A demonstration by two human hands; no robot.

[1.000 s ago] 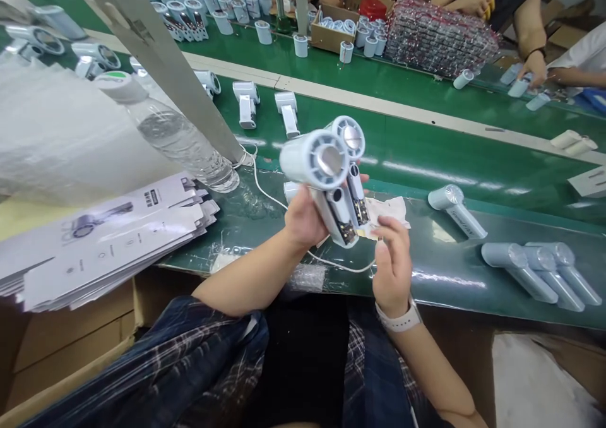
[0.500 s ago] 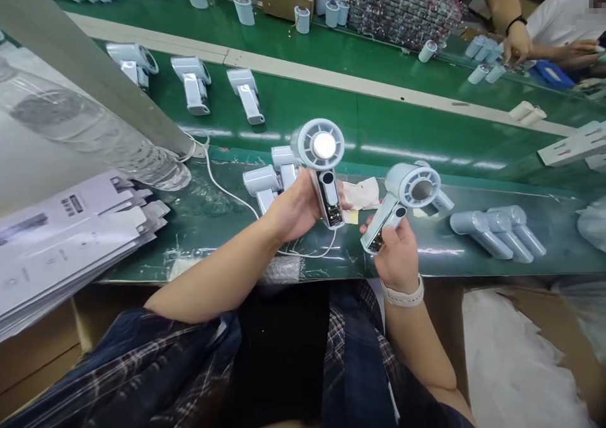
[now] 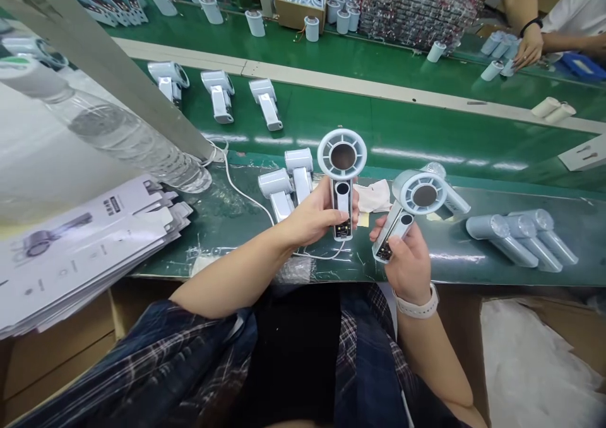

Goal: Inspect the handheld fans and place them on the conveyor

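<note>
My left hand [image 3: 326,210] is closed around the handle of a light-blue handheld fan [image 3: 342,156], held upright with its round slotted end toward me. Its handle front is uncovered and shows a circuit board; my thumb lies on it. In my right hand [image 3: 408,261] is a second handheld fan [image 3: 423,192], tilted to the right, its handle also bare with a board showing. A white cable [image 3: 322,257] runs below the left fan; whether it is plugged in I cannot tell. Behind the hands are a white cloth [image 3: 374,196] and a yellow slip [image 3: 363,219].
More fans [image 3: 277,188] lie left of my hands, and wrapped ones [image 3: 502,235] at right. Several fans stand on the green belt [image 3: 326,115]. A plastic bottle [image 3: 127,125], a post [image 3: 142,81] and flat printed boxes [image 3: 89,245] fill the left. Across, a co-worker's hand [image 3: 529,46] touches light-blue cylinders.
The left fan has turned more upright, its bright centre now dark, and my left thumb has come onto its board. My view has shifted left. The co-worker's hand has moved among the cylinders.
</note>
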